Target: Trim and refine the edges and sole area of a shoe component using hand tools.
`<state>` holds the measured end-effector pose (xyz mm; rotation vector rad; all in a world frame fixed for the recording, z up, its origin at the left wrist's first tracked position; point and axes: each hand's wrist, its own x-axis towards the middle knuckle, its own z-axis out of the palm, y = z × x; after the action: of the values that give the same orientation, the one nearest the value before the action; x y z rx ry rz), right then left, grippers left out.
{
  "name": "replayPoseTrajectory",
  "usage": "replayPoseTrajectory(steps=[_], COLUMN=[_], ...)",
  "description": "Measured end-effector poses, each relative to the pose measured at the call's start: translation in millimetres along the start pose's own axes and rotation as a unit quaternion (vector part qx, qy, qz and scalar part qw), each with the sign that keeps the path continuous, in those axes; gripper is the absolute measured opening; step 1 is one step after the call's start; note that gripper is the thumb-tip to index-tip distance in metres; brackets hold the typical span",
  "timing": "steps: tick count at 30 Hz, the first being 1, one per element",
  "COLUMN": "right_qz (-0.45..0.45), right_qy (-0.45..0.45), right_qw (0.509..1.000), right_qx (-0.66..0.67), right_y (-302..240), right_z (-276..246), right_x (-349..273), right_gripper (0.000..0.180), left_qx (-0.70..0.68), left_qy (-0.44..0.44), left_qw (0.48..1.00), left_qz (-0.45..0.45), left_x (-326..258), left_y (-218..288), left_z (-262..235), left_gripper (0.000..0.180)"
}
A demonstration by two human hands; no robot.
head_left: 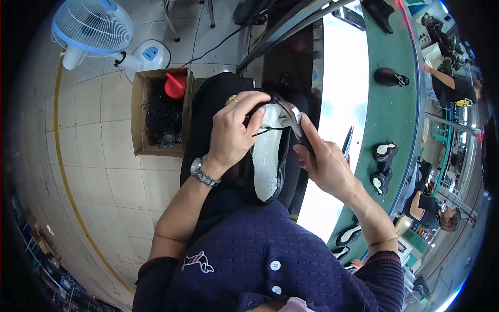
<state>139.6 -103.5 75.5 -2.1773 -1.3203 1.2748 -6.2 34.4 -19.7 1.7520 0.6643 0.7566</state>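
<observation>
Above my lap, a black shoe (268, 161) lies bottom up, its pale white underside facing me and the dark upper showing round the rim. My left hand (234, 130) grips its far end, thumb and fingers curled over the left edge. A thin black cord (268, 128) crosses the underside beside my left thumb. My right hand (330, 164) is closed round the handles of metal pincers (292, 113). The jaws sit against the far right part of the shoe; their exact bite is too small to tell.
On my left stands a cardboard box (138, 114) with black stringy scraps and a red container (175, 86), near a fan (93, 28). To my right runs a white tabletop (338, 78) beside a green conveyor belt (387, 109) carrying several shoes (391, 77). Other people work beyond it.
</observation>
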Motion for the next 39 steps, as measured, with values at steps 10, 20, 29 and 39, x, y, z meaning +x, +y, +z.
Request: replayPoseTrajectory(steps=[10, 20, 29, 39], right_qz=[-0.047, -0.053, -0.057, -0.050], right_qy=[0.025, 0.091, 0.106, 0.124], right_qw=[0.986, 0.977, 0.962, 0.987], right_qx=[-0.159, -0.185, -0.246, -0.087], right_y=[-43.9, -49.6, -37.4, 7.7], right_z=[-39.9, -28.2, -21.0, 8.3], right_x=[2.4, 14.8, 21.0, 7.0], right_gripper=[0.070, 0.069, 0.069, 0.067], left_qx=[0.194, 0.224, 0.135, 0.055], left_qy=[-0.061, -0.044, -0.031, -0.052], left_qw=[0.965, 0.951, 0.985, 0.997], left_qz=[0.167, 0.207, 0.102, 0.008], left_x=[-0.2, 3.2, 1.1, 1.2], left_y=[-12.3, -9.2, -4.8, 4.9], left_z=[-8.6, -9.9, -11.5, -14.8], left_gripper=[0.046, 0.027, 0.017, 0.039])
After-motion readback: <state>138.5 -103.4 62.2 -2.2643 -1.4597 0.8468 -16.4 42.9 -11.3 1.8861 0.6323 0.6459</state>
